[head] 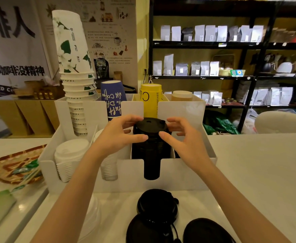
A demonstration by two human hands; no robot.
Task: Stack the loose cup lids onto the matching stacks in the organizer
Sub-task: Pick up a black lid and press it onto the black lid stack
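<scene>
A white organizer (129,179) stands on the counter. Its front middle slot holds a tall stack of black lids (151,155). A black lid (149,126) sits on top of that stack, and both hands pinch its rim: my left hand (121,134) from the left, my right hand (180,135) from the right. Two stacks of white lids (70,158) fill the front left slots, the second one (109,169) partly hidden by my left forearm. Loose black lids (156,206) lie on the counter in front of the organizer, with more (206,231) near the bottom edge.
Stacks of paper cups fill the organizer's back slots: white-green (73,67), blue (113,99), yellow (150,99) and a tan one (181,95). A woven tray (7,165) with sachets lies at the left. Loose white lids (91,218) rest under my left forearm. Shelves of bags stand behind.
</scene>
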